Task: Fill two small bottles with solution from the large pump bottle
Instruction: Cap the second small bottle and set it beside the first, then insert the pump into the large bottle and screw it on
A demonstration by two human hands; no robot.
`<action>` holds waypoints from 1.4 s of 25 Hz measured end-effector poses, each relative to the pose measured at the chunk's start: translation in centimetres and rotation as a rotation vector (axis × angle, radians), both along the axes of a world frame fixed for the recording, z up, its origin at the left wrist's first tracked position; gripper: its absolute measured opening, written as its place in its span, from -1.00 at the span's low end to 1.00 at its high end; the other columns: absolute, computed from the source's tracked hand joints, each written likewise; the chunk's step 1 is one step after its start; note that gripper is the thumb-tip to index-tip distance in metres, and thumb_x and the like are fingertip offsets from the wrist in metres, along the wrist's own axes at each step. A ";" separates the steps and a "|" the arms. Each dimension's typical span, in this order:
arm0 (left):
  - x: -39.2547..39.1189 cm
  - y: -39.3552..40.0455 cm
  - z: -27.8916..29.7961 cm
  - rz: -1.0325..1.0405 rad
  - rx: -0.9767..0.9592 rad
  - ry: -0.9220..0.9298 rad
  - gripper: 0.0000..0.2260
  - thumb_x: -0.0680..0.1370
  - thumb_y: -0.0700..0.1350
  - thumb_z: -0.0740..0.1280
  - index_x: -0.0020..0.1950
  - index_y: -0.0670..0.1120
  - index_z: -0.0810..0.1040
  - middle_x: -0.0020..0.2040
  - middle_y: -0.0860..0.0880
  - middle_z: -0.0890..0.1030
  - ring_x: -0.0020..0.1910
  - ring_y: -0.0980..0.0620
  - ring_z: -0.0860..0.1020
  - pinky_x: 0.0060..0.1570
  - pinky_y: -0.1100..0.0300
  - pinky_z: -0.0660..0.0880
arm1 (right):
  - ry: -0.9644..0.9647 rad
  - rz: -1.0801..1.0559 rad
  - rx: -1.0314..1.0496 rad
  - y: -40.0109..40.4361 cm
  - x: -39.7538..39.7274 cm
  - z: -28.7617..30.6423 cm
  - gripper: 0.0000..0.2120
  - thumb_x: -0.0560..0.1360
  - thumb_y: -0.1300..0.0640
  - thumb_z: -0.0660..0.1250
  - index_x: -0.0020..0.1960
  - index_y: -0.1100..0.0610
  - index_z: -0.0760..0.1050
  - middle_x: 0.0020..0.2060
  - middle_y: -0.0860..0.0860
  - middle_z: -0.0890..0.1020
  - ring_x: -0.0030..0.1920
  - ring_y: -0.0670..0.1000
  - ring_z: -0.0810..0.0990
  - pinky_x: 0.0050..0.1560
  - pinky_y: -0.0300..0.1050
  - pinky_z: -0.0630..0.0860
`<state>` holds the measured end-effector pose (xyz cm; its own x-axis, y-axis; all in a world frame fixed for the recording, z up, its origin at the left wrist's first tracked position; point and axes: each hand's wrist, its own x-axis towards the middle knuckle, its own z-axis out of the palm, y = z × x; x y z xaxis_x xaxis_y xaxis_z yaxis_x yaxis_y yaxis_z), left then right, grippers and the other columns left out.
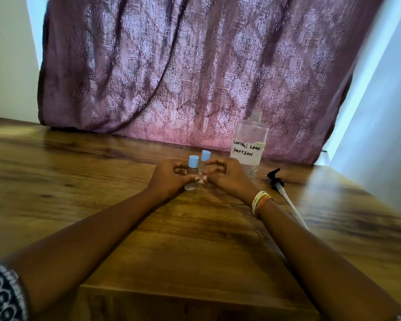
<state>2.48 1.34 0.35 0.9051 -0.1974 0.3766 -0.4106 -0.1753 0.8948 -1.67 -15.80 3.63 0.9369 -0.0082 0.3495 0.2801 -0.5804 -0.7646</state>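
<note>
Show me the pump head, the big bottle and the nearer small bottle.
pump head (274,179): head view, black nozzle top.
big bottle (250,135): head view, clear wall above label.
nearer small bottle (193,161): head view, blue cap.

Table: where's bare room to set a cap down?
Free: the wide table stretch left of the left hand, and the near strip between the forearms. Crowded: centre-right, where both small bottles, the large bottle and the loose pump cluster by the right hand.
</note>
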 end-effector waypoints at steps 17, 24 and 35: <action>-4.3 -5.5 5.1 -0.104 0.174 -0.620 -0.70 0.55 0.00 0.27 -0.14 -0.20 0.66 -0.22 -0.13 0.69 -0.25 -0.03 0.61 -0.23 0.04 0.54 | 0.151 -0.392 -0.285 -6.8 -1.4 2.6 -0.80 0.43 0.16 0.43 -0.35 0.16 0.54 -0.46 0.04 0.58 -0.43 -0.02 0.56 -0.44 -0.25 0.44; -0.1 -11.8 11.1 0.037 0.178 -0.331 -0.56 0.56 -0.02 0.31 0.39 -0.16 0.33 0.36 -0.19 0.40 0.28 -0.13 0.44 0.17 0.11 0.38 | 0.372 -0.683 -0.381 -12.7 -1.2 2.1 -0.64 0.38 0.03 0.45 0.09 0.19 0.53 0.06 0.15 0.63 0.09 0.17 0.60 0.00 -0.03 0.52; 2.5 -13.4 12.0 -0.245 0.195 -0.115 -0.65 0.41 0.05 0.48 0.12 -0.09 0.61 0.10 -0.11 0.64 0.02 -0.06 0.60 0.07 0.06 0.54 | 0.391 -0.420 0.437 -14.2 -0.1 2.8 -0.83 0.49 0.43 0.22 -0.22 0.21 0.41 -0.58 0.06 0.50 -0.60 -0.01 0.47 -0.47 -0.17 0.50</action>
<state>4.93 -12.09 12.35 0.7758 -0.4824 0.4068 -0.5577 -0.2225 0.7997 -1.75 -30.01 6.43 0.8796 -0.4579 -0.1287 -0.2415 -0.1969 -0.9502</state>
